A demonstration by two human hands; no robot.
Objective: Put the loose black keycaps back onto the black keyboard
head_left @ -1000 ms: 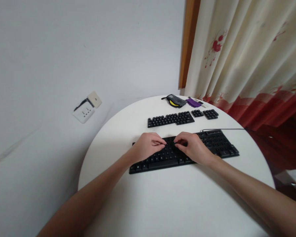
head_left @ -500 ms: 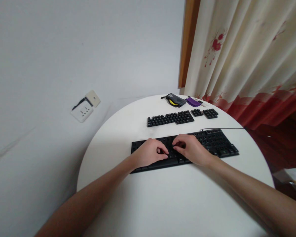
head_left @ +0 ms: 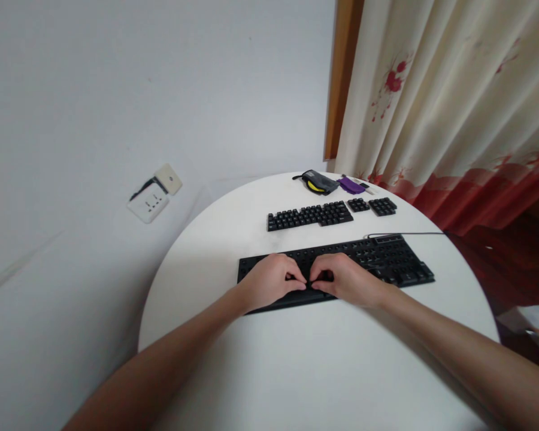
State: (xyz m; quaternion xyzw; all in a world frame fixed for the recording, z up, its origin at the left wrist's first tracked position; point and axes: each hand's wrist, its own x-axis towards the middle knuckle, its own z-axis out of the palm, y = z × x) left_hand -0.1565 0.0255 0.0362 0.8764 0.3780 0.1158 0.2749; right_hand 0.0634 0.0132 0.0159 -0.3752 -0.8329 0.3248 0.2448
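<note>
A black keyboard [head_left: 386,257] lies across the round white table, with many of its key positions looking bare of caps. Over its lower middle, my left hand [head_left: 276,278] is curled, thumb and fingers closed to a pinch. Facing it, my right hand [head_left: 345,278] is pinched too, its fingertips almost meeting those of the left just above the keyboard. Whatever lies between the fingertips is dark and too small to make out. Behind the keyboard, black keycaps [head_left: 312,216] are laid out in rows, with two smaller groups of keycaps [head_left: 381,206] to their right.
At the table's far edge lie a dark grey pouch [head_left: 320,181] with yellow trim and a purple cloth item [head_left: 351,185]. The keyboard's cable [head_left: 413,233] runs off to the right. A wall with a socket [head_left: 148,203] is on the left, a curtain [head_left: 431,90] on the right.
My right hand has shifted slightly left and nearer to me, bringing its fingertips up to my left fingertips. The left hand has hardly moved.
</note>
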